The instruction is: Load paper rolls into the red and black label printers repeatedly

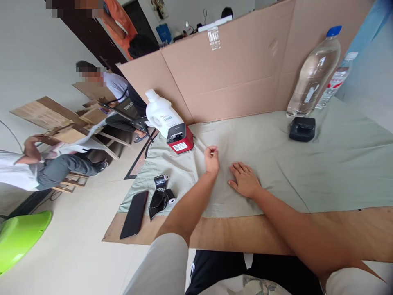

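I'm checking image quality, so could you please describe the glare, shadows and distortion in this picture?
All head view: bright glare on the blue-capped plastic bottle; soft shadow beside the right hand, which looks fairly sharp; bottle and cardboard panel lean, suggesting camera tilt or wide-angle distortion; upper left partly pixelated.

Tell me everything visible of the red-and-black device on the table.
The red-and-black device is boxy and looks plastic: black top with a slot-like recess, red sides, a white label on its near face, print too small to read. It stands on the cloth before the white bottle; whether they touch is unclear. Nobody holds it.
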The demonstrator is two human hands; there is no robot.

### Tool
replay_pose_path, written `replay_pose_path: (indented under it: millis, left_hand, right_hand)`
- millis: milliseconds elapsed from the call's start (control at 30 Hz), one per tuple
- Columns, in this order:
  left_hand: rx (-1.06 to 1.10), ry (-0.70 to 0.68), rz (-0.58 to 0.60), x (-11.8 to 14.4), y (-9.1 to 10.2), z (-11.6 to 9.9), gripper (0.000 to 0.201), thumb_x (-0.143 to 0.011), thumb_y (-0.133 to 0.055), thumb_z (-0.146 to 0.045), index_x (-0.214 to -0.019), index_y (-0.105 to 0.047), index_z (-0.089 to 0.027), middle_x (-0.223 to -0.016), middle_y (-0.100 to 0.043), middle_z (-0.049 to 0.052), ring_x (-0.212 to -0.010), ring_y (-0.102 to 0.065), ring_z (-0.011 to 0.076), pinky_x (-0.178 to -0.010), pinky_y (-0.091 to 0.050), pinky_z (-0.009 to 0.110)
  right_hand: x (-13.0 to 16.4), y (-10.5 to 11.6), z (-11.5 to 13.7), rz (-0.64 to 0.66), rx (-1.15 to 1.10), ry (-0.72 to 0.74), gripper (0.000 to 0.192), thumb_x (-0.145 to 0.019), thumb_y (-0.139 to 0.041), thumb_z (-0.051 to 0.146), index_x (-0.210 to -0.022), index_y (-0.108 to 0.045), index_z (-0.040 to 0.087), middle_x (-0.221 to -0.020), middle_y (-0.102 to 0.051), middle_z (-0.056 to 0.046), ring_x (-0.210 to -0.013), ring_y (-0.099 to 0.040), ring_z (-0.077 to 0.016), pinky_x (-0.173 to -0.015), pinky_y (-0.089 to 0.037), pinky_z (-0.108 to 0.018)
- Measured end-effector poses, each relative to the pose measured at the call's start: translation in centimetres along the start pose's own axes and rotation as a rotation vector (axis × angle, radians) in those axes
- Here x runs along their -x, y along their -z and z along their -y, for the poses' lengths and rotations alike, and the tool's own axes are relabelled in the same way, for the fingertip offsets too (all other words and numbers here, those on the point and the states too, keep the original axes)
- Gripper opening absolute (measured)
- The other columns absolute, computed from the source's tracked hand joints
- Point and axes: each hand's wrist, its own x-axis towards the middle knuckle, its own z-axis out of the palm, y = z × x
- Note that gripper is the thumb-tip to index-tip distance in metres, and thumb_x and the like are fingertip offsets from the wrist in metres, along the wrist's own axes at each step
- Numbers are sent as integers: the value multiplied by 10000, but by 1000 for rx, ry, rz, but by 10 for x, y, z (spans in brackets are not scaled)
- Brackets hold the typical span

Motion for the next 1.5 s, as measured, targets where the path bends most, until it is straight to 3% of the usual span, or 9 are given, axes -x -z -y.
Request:
replay_pose_path:
  millis: [133, 333, 467, 667, 900, 1033, 1167, 1400, 1500]
  left_hand:
    - [43, 92, 35, 54, -10, 9, 89, -785, -523, -194, -861, -569, -191, -901, -606, 41, -883, -585, 167, -882, -457, 313]
    - [28, 115, 167, 67, 15, 14, 131, -804, -520, -287, -868, -583, -192, -803, -577, 15, -769, -560, 156, -787, -471, 295]
    - [-86, 67, 314, 65, 14, 13, 150, -804, -539, -304, -866, -619, -193, -844, -605, 32, -783, -571, 167, -795, -483, 317]
    - [-161, 58, 417, 61, 14, 6, 141, -810, -545, -286, -846, -650, -200, -817, -615, 32, -743, -565, 165, -759, -503, 321]
    - [-146, 54, 458, 63, 16, 4, 120, -831, -531, -244, -835, -646, -208, -865, -641, 38, -767, -589, 164, -757, -510, 320]
    - [-110, 15, 453, 63, 17, 4, 111, -840, -539, -245, -863, -641, -209, -904, -648, 48, -813, -600, 171, -790, -515, 334]
    - [29, -19, 424, 70, 15, 0, 161, -846, -599, -348, -925, -636, -212, -952, -649, 61, -900, -606, 189, -879, -508, 365]
    - [787, 570, 529, 95, 5, -22, 639, -906, -479, -654, -1461, -329, -375, -1450, -494, 91, -1094, -638, 230, -908, -533, 414]
    - [840, 600, 444, 93, 8, -24, 645, -929, -506, -582, -1500, -288, -376, -1436, -526, 57, -1166, -610, 218, -972, -509, 376]
  right_hand:
    - [37, 1, 14, 92, 110, 7, 661, -947, -447, 496, -1513, -417, 155, -1617, -303, -138, -1514, -219, -368, -1218, -173, -577]
    - [104, 11, -6, 182, 44, 183, 641, -954, -436, 551, -1507, -424, 228, -1600, -363, -97, -1503, -267, -317, -1211, -186, -559]
    - [61, 58, -68, -39, 99, -56, 570, -918, -492, 538, -1376, -568, 209, -1518, -475, -152, -1458, -323, -364, -1152, -274, -573]
    - [-55, 152, -179, -468, 298, -652, 798, -805, -636, 555, -1458, -419, 150, -1619, -217, -216, -1484, -132, -469, -1136, -167, -666]
    - [-67, 145, -218, -338, 130, -1037, 1082, -700, -706, 607, -1565, -203, 194, -1608, -120, -277, -1383, -333, -507, -1057, -347, -623]
    - [-53, 138, -200, -401, 91, -947, 983, -704, -702, 486, -1533, -285, 165, -1474, -359, -265, -1317, -447, -445, -1069, -378, -559]
    - [-36, 124, -150, -442, -81, -640, 958, -694, -688, 497, -1513, -321, 161, -1440, -416, -215, -1329, -462, -377, -1122, -363, -526]
    - [13, 48, -13, -334, -206, -192, 967, -734, -683, 554, -1530, -282, 178, -1497, -357, -214, -1423, -349, -367, -1156, -334, -568]
    - [30, 23, 21, -259, -257, -165, 1041, -710, -695, 642, -1546, -239, 222, -1575, -234, -209, -1475, -231, -410, -1148, -302, -640]
